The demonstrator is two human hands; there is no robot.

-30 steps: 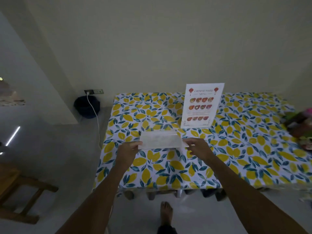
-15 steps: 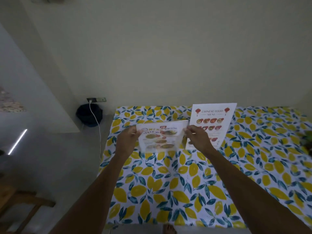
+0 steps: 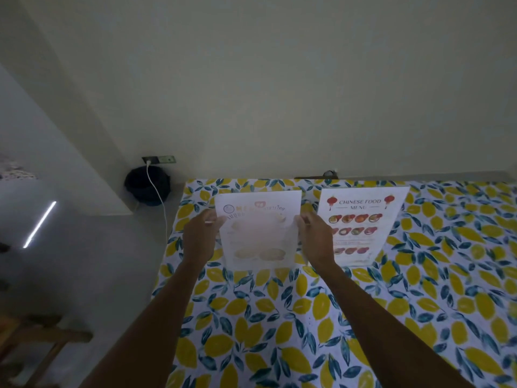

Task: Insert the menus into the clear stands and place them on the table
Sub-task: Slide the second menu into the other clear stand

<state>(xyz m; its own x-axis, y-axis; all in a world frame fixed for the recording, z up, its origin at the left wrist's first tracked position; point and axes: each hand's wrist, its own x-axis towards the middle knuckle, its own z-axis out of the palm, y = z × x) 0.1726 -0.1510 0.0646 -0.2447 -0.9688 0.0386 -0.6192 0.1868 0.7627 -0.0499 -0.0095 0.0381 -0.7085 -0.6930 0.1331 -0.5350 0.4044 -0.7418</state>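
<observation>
A white Thai food menu in a clear stand (image 3: 258, 231) is held upright at the far left of the lemon-print table (image 3: 307, 317). My left hand (image 3: 200, 233) grips its left edge and my right hand (image 3: 314, 236) grips its right edge. Its lower edge is at or just above the cloth; I cannot tell if it touches. To its right, a Chinese food menu in a clear stand (image 3: 361, 225) stands upright on the table, close to my right hand.
The table's left edge runs just left of my left hand. On the floor beyond it sit a black bin (image 3: 147, 186) and a white cable (image 3: 159, 203) from a wall socket. A wooden stool (image 3: 33, 343) stands at the lower left.
The menu stand went from lying flat between my hands near the table's front to upright and farther back, beside the Chinese menu. The view came closer to the table.
</observation>
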